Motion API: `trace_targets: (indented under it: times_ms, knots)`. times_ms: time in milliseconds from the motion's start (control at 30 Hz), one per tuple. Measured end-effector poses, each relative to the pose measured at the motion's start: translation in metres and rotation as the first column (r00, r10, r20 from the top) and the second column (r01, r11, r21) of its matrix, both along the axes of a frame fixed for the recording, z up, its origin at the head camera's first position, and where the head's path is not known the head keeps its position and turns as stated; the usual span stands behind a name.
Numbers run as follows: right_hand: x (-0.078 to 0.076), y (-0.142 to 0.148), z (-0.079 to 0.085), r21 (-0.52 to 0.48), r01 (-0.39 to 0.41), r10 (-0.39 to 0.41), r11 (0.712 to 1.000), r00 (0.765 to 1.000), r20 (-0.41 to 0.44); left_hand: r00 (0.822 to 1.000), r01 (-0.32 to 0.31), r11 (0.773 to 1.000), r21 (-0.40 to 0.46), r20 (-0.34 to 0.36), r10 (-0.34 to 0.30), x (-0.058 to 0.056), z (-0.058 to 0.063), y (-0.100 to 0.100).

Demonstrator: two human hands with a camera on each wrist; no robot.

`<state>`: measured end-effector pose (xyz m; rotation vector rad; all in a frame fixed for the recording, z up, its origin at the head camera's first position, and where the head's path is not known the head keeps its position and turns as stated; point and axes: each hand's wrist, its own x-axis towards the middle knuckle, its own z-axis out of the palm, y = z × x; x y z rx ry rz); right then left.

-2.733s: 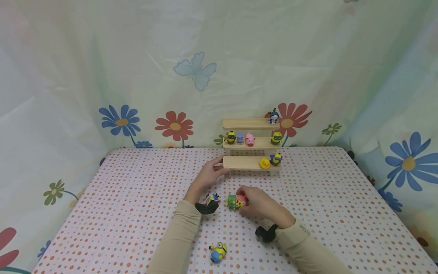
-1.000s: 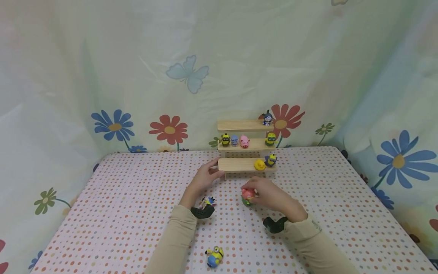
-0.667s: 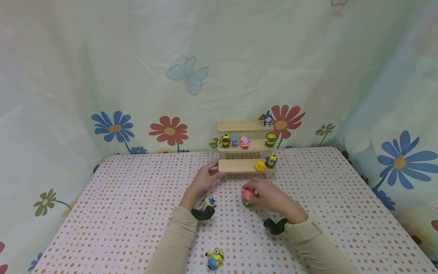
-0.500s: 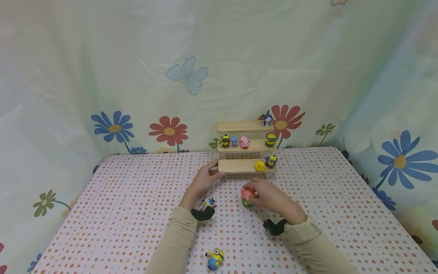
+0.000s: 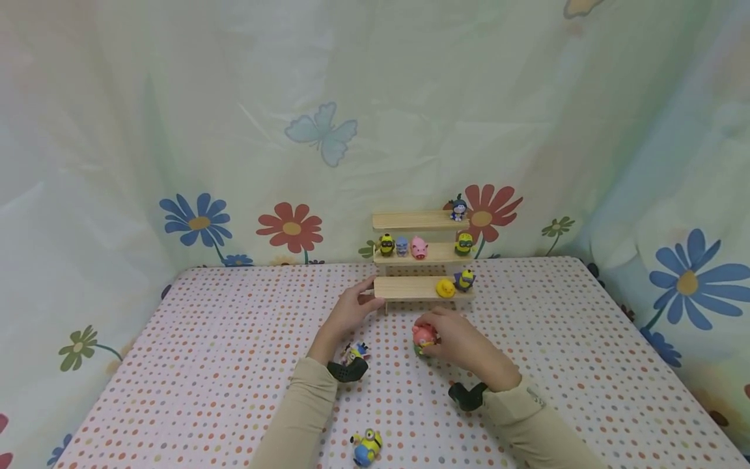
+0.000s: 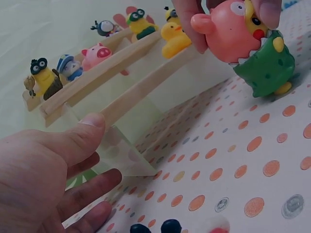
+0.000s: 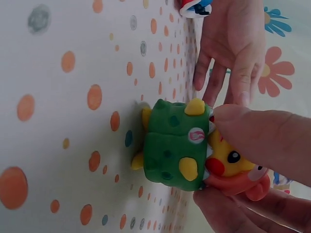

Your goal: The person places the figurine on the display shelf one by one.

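Note:
My right hand [image 5: 463,342] pinches a toy figurine [image 7: 175,143] between thumb and fingers. The figurine has a yellow face, a pink hood and a green body; it is upright, its yellow feet right at the tablecloth in the left wrist view. My left hand [image 5: 350,314] is at the left end of a three-tier wooden display shelf [image 5: 404,287]. In the left wrist view its thumb touches the lowest plank's end, while the other fingers spread loosely below. By the left wrist lies a small multicoloured figurine [image 5: 355,352], partly hidden.
A yellow-and-blue minion figurine [image 5: 367,448] lies near the front. The bottom plank bears a yellow duck [image 5: 445,288] and a caped minion [image 5: 465,280]. Several figures, including a pink pig [image 5: 418,247], stand on the middle plank. A dark-haired figurine [image 5: 458,210] sits on top.
The pink-and-green figurine was lying sideways 2.7 seconds ago; my right hand has turned it upright and shifted it slightly right. My left hand keeps its place at the shelf.

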<state>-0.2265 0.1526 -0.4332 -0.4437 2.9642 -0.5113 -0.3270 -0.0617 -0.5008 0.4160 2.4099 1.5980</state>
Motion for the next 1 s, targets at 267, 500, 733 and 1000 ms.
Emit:
trace_targets:
  times_ms: [267,500,733,1000]
  knots:
    - [-0.0027,-0.0008,-0.0016,-0.006,0.016,-0.016,1.0,1.0,-0.013,1.0,-0.001,1.0,-0.007,-0.016,0.0,0.0009,0.0002,-0.0011]
    - [-0.0032,-0.0016,0.0004,-0.034,0.055,-0.055,0.998,0.998,0.015,1.0,0.002,1.0,-0.007,-0.019,-0.002,0.0009,0.0008,-0.0004]
    - [-0.0055,-0.002,-0.0009,-0.024,0.072,-0.072,0.997,0.997,0.021,1.0,0.004,1.0,0.018,-0.012,-0.004,0.0008,0.0016,0.0004]
    - [-0.0073,-0.0001,-0.0001,-0.059,0.075,-0.075,0.995,0.997,-0.002,1.0,0.009,0.999,0.032,-0.012,-0.008,0.0019,0.001,0.001]
